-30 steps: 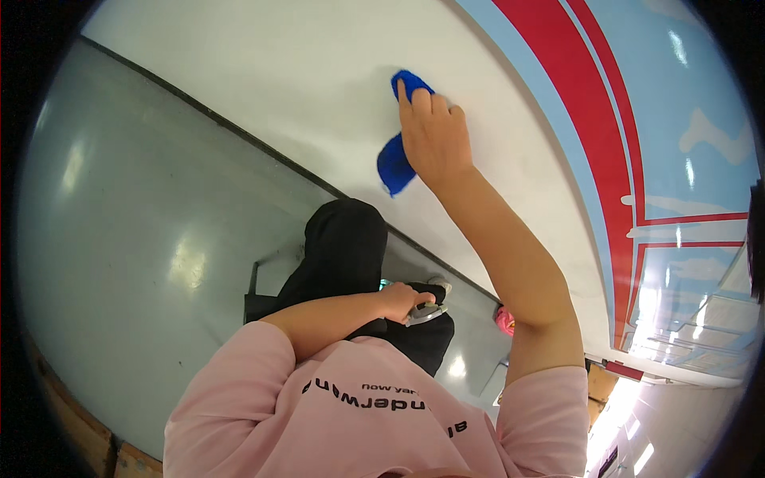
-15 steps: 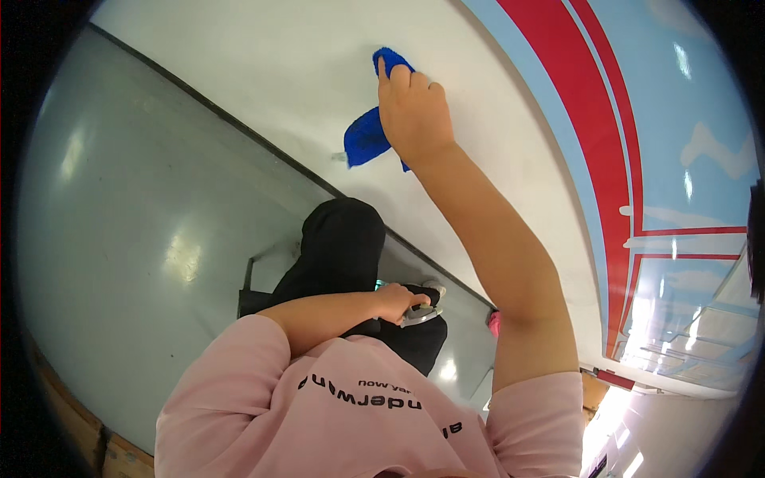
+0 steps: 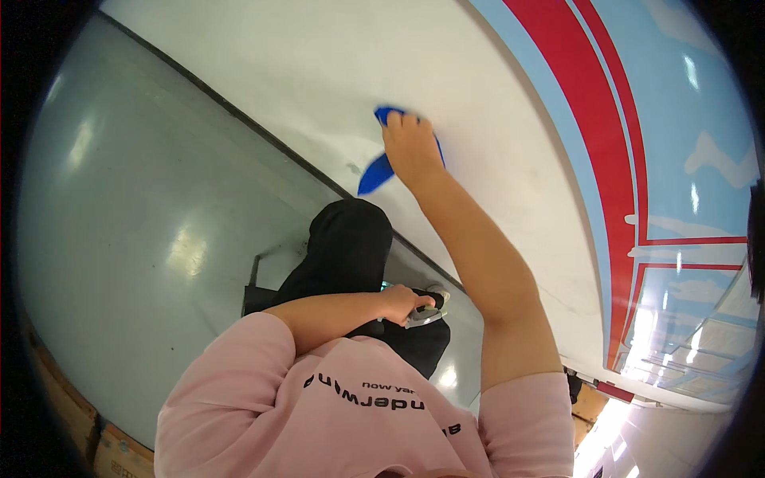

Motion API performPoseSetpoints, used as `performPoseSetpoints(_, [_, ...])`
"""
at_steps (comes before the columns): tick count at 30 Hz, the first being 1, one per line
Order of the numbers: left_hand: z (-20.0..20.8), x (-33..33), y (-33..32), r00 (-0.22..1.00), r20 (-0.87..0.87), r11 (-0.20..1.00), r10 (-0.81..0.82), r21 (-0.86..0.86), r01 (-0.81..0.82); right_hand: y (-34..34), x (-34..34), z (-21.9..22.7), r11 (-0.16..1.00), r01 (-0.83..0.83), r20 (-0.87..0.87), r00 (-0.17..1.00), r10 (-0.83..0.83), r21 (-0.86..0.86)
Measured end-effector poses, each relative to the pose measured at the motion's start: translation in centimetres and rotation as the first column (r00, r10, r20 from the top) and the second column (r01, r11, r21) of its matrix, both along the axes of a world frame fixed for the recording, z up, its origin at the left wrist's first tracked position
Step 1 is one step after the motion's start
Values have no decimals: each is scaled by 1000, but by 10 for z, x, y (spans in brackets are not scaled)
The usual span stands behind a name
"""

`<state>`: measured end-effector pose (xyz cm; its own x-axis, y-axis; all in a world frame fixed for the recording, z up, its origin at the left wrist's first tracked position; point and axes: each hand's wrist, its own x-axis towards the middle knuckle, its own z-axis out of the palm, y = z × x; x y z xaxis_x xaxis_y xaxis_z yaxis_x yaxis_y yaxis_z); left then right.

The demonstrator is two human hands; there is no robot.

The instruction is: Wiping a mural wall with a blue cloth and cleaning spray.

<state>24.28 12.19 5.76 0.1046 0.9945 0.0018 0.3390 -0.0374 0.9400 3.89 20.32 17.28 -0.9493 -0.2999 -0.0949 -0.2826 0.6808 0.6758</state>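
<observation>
Against the white panel (image 3: 303,88), my right hand (image 3: 412,151) is closed on a blue cloth (image 3: 376,173). Part of the cloth shows above my fingertips, and a pointed flap hangs out on the left. A small grey smudge (image 3: 353,168) marks the panel beside that flap. Low down, over my dark trousers, my left hand (image 3: 401,303) is closed round a pale, curved object (image 3: 428,317). Its kind is not clear; a bit of teal shows by the wrist. My left forearm lies across my lap.
A grey, shiny floor (image 3: 127,207) spreads to the left, bounded by the panel's dark lower edge (image 3: 239,115). Light blue and red bodywork (image 3: 590,127) curves along the right. Cardboard boxes (image 3: 119,454) stand at the lower left. My bent knee (image 3: 351,227) is close to the panel.
My right hand has moved down the panel with the blue cloth, nearer to me. The smudge now shows apart from the cloth. My left hand stays almost where it was.
</observation>
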Motion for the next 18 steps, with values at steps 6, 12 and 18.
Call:
performPoseSetpoints(6, [1,-2,2,999,32,1000,18,-17,-18,79,101,-78,984,178,212,962,-172,-9])
performPoseSetpoints(12, [2,1,2,999,-38,999,-26,-43,25,114,203,-86,792,607,418,702,-576,72])
performPoseSetpoints(18, [-2,0,-1,998,-57,998,-19,-52,16,81,263,-91,305,944,732,298,-613,-129])
